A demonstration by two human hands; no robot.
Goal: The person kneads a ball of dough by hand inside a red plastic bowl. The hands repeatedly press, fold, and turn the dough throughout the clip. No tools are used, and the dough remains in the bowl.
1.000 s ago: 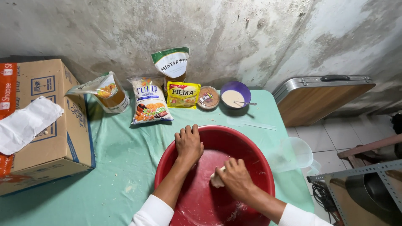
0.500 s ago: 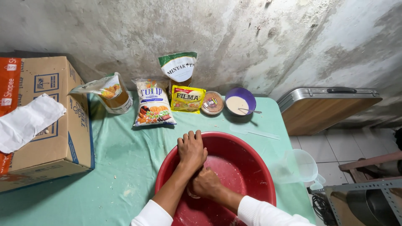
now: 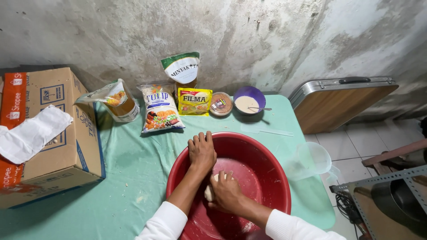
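- The right hand (image 3: 227,192) presses on a pale, soft lump of dough (image 3: 209,192) inside a round red plastic basin (image 3: 267,155); its fingers curl together over the lump, which peeks out only at the left of the hand and above the knuckles.
- The left hand (image 3: 201,151) lies palm down on the basin's far-left rim, fingers spread slightly apart and flat, clamped on nothing.
- Both arms wear white sleeves.
- The dough looks smooth and off-white, and floury smears streak the basin's glossy inner wall.
- The basin sits near the front edge of the tabletop (image 3: 129,178), which is covered with a thin, creased mint-green cloth.
- Along the back edge, against a rough, stained concrete wall, stand soft plastic packages: a tilted pouch of amber liquid (image 3: 116,100), a white flour bag (image 3: 159,109) with a colourful picture, a tall green-and-white oil pouch (image 3: 183,71) and a small yellow sachet (image 3: 194,102).
- Just right of the sachet sit a small round tub (image 3: 221,103) and a purple bowl (image 3: 249,100) of creamy liquid with a spoon in it.
- A clear plastic jug (image 3: 311,160) stands at the right edge, near the basin.
- A cardboard box (image 3: 49,142) with a white cloth (image 3: 31,133) draped over it takes up the left edge.
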